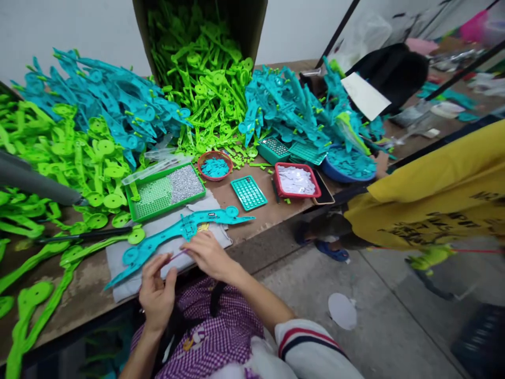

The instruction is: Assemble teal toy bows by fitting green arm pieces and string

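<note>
My left hand (158,292) and my right hand (208,256) are both closed, pinching the ends of a thin purple strip (179,255) stretched between them; its exact kind is too small to tell. Just beyond my fingers a long blue curved plastic part (158,238) with round ends and small fittings lies on a grey cloth (118,292). My right fingertips are close to its middle, and I cannot tell whether they touch it. A green tray (152,192) of small silvery pieces sits behind the blue part, and a teal tray (248,192) with rows of pockets lies to its right.
Heaps of green parts (215,89) and blue parts (106,100) cover the back and left of the table. A red basket (215,165), a red tray (298,180) of white pieces and a blue bowl (349,163) stand rightward. A person in a yellow shirt (434,189) is at right.
</note>
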`<state>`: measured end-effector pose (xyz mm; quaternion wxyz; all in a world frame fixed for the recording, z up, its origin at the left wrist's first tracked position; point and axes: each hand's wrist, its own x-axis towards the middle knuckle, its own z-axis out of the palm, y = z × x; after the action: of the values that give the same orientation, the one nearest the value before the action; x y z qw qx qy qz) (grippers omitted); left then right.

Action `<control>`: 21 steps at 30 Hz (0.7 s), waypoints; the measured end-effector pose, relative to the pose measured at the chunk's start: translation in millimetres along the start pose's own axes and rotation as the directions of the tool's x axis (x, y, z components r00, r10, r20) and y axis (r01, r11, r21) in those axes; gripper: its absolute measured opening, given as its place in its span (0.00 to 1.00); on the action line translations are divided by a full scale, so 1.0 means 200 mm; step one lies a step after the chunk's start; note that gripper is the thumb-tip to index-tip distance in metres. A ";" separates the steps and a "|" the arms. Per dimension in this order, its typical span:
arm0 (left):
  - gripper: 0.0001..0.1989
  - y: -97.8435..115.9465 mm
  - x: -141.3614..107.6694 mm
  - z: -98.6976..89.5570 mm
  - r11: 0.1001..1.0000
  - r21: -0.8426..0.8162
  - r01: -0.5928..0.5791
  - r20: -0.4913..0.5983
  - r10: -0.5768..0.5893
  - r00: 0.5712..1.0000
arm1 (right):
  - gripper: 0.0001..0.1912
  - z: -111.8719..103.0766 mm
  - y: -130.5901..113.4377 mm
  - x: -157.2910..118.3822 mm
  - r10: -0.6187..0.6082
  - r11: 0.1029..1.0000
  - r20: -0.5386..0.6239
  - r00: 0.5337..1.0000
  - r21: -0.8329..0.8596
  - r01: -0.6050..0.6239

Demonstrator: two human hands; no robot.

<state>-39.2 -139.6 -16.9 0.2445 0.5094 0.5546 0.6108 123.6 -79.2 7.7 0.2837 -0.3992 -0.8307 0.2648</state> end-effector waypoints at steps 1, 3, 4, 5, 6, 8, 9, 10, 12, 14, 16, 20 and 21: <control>0.13 0.01 0.00 -0.02 1.000 -0.010 0.028 -0.032 -0.028 0.999 | 0.15 -0.02 0.04 0.00 0.025 1.000 -0.055 0.998 0.014 -0.024; 0.13 0.02 0.01 -0.09 0.993 -0.035 0.111 -0.110 -0.115 0.987 | 0.16 -0.06 0.12 0.00 0.084 0.996 -0.159 0.984 0.031 -0.080; 0.12 0.02 0.00 -0.12 0.986 -0.059 0.156 -0.147 -0.163 0.976 | 0.17 -0.08 0.15 -0.01 0.108 0.994 -0.179 0.978 0.032 -0.104; 0.11 0.03 0.00 -0.15 0.978 -0.090 0.190 -0.184 -0.204 0.962 | 0.17 -0.10 0.18 -0.03 0.122 0.993 -0.175 0.977 0.026 -0.119; 0.10 0.04 0.00 -0.18 0.971 -0.123 0.206 -0.221 -0.229 0.948 | 0.17 -0.12 0.19 -0.04 0.128 0.992 -0.151 0.980 0.012 -0.128; 0.09 0.05 -0.01 -0.22 0.967 -0.164 0.197 -0.271 -0.236 0.933 | 0.18 -0.14 0.18 -0.08 0.122 0.992 -0.073 0.990 -0.032 -0.125; 0.08 0.05 -0.01 -0.24 0.970 -0.152 0.188 -0.263 -0.224 0.938 | 0.20 -0.15 0.15 -0.10 0.112 0.992 -0.043 0.993 -0.050 -0.114; 0.07 0.06 -0.02 -0.25 0.976 -0.116 0.184 -0.228 -0.206 0.952 | 0.22 -0.15 0.12 -0.11 0.093 0.994 -0.035 0.995 -0.058 -0.095; 0.07 0.06 -0.02 -0.25 0.982 0.003 0.189 -0.072 -0.188 0.980 | 0.28 -0.16 0.02 -0.12 0.019 0.999 -0.066 0.998 -0.024 -0.021; 0.09 0.06 -0.03 -0.24 0.977 0.134 0.165 0.138 -0.184 0.973 | 0.30 -0.14 -0.09 -0.10 -0.087 0.993 -0.096 0.992 0.071 0.094; 0.10 0.06 -0.04 -0.23 0.966 0.241 0.095 0.330 -0.173 0.928 | 0.26 -0.07 -0.18 -0.07 -0.189 0.966 -0.041 0.981 0.171 0.193; 0.14 0.02 -0.10 -0.23 0.919 0.386 -0.084 0.554 -0.157 0.818 | 0.15 0.09 -0.25 -0.01 -0.160 0.953 0.128 0.979 0.278 0.120; 0.16 0.00 -0.12 -0.23 0.913 0.388 -0.126 0.591 -0.142 0.794 | 0.14 0.12 -0.25 0.00 -0.126 0.952 0.164 0.978 0.297 0.073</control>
<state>-72.0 -180.6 -19.2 0.3002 0.7153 0.5634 0.2842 82.1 -111.7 25.2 0.2753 -0.2850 -0.8244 0.4041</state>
